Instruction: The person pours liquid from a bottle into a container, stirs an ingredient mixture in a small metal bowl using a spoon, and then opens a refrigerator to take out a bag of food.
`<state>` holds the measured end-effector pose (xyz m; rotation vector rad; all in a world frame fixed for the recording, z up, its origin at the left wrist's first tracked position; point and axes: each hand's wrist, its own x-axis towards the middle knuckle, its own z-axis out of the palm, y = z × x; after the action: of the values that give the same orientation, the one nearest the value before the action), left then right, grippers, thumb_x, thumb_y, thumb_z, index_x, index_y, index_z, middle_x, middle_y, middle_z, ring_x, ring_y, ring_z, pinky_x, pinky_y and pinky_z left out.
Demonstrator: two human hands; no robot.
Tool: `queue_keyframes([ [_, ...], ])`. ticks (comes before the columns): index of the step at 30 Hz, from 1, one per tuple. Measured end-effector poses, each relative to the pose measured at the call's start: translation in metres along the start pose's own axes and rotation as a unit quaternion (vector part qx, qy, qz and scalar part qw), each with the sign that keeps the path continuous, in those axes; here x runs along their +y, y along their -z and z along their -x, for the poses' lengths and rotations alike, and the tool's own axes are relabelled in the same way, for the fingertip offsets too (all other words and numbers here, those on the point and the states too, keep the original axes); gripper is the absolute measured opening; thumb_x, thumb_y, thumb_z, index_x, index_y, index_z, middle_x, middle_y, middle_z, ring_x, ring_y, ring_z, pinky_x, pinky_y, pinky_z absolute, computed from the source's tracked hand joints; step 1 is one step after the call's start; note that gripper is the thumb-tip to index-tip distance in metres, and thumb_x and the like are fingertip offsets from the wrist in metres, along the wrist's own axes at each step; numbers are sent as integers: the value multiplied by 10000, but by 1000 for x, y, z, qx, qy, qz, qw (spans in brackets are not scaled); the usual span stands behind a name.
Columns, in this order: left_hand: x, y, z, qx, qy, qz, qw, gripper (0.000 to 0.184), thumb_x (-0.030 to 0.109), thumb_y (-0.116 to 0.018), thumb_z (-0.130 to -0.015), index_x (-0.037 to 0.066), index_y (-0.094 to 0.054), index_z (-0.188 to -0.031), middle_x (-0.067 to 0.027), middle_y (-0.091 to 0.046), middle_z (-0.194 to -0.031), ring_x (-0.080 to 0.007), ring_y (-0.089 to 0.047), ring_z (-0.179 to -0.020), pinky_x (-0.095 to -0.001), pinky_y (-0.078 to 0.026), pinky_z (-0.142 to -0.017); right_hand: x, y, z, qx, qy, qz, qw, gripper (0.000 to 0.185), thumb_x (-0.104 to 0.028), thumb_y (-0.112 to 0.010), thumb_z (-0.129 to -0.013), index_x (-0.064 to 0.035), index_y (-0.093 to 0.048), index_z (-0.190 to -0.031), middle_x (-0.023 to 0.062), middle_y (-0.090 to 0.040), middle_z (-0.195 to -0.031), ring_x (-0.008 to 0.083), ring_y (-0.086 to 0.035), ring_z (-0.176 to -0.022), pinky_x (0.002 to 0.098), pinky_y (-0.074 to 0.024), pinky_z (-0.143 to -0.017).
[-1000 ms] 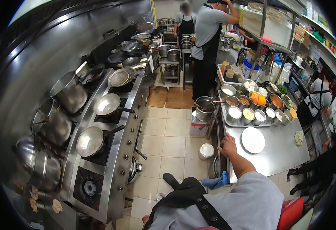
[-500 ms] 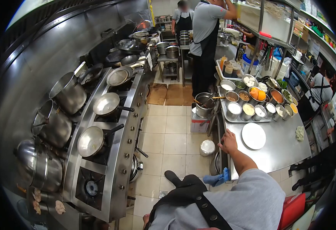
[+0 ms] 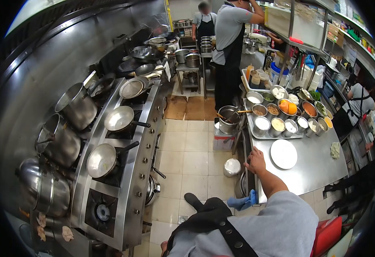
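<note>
My right hand (image 3: 255, 160) rests at the left edge of the steel table (image 3: 311, 171), fingers stretched over the edge and apart, holding nothing. Just right of it lies a round white plate (image 3: 283, 154), with nothing on it. Beyond the plate stands a metal tray (image 3: 277, 136) with several steel containers of ingredients, among them one with orange pieces (image 3: 287, 107). A blue cloth (image 3: 243, 201) hangs at the table's near corner. Of my left arm only a sliver of skin shows at the bottom edge; the left hand is out of sight.
At left runs a stove (image 3: 125, 188) with frying pans (image 3: 102, 160) and large pots (image 3: 77, 107). A pot with utensils (image 3: 228, 119) and a white-topped container (image 3: 232, 167) stand beside the tiled aisle (image 3: 196, 158). A co-worker in an apron (image 3: 230, 55) stands ahead; others are farther off.
The view has shifted very slightly. My right hand stays at the table edge. The co-worker ahead has lowered the raised arm a little.
</note>
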<state>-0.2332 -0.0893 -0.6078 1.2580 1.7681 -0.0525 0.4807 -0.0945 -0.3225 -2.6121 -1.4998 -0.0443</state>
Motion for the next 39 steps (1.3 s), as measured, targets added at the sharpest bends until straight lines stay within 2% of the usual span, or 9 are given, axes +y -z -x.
queue_keyframes([
  [8,12,-9,24,-2,22,-39,999,184,188,-641,-837,56,-699,-723,-80,-680,-702,-182,-650,-675,-326,-514,-637,3,-7,2,48,14,-44,998,289,-318,-827,-708,-96,-757,-881,103,-646,-1178,329,-378,-1418,462,-287,-1154],
  [13,38,-5,58,12,-6,163,987,60,69,-630,-837,44,-684,-829,-75,-682,-743,-180,-654,-589,-353,-529,-510,-4,1,3,17,2,-51,999,311,-289,-842,-715,-64,-736,-901,119,-617,-1241,336,-344,-1433,450,-270,-1169],
  [14,61,2,72,27,93,235,967,63,78,-631,-845,51,-685,-863,-67,-689,-763,-175,-654,-592,-362,-531,-509,-5,2,3,18,0,-55,998,306,-280,-843,-714,-59,-729,-893,125,-606,-1248,338,-341,-1433,451,-271,-1169],
  [17,72,6,80,19,155,176,972,192,175,-655,-826,53,-771,-918,-69,-758,-845,-183,-721,-782,-315,-559,-771,-4,-1,2,19,2,-51,998,296,-262,-843,-712,-58,-716,-885,132,-586,-1248,347,-346,-1427,460,-276,-1163],
  [20,64,5,78,-16,141,207,968,113,127,-641,-866,101,-679,-969,-37,-695,-801,-168,-662,-627,-363,-531,-528,-13,13,5,4,-4,-63,998,278,-251,-835,-725,-61,-735,-900,118,-591,-1292,326,-343,-1436,445,-269,-1177],
  [23,51,-6,71,2,156,243,957,106,127,-641,-867,108,-678,-964,-27,-694,-802,-160,-659,-635,-368,-536,-550,-12,11,5,15,4,-58,998,272,-240,-835,-718,-63,-735,-899,122,-589,-1293,327,-344,-1435,445,-273,-1175],
  [35,52,-3,74,1,132,199,971,99,155,-630,-863,92,-687,-914,-26,-708,-839,-178,-673,-638,-361,-527,-565,-2,-6,3,61,40,-64,995,289,-238,-845,-676,-61,-708,-859,143,-611,-1195,371,-390,-1395,490,-304,-1134],
  [37,53,4,67,-36,37,34,998,128,183,-644,-869,80,-693,-928,-31,-710,-848,-180,-678,-674,-345,-533,-620,4,-9,4,62,33,-71,995,277,-236,-845,-678,-74,-713,-860,126,-615,-1191,368,-383,-1400,485,-308,-1134],
  [39,37,-6,49,-59,10,6,998,153,201,-652,-872,75,-698,-946,-36,-716,-863,-177,-680,-703,-339,-531,-653,-2,-2,4,44,14,-46,998,275,-248,-842,-684,-80,-718,-863,115,-616,-1186,357,-383,-1402,467,-304,-1141],
])
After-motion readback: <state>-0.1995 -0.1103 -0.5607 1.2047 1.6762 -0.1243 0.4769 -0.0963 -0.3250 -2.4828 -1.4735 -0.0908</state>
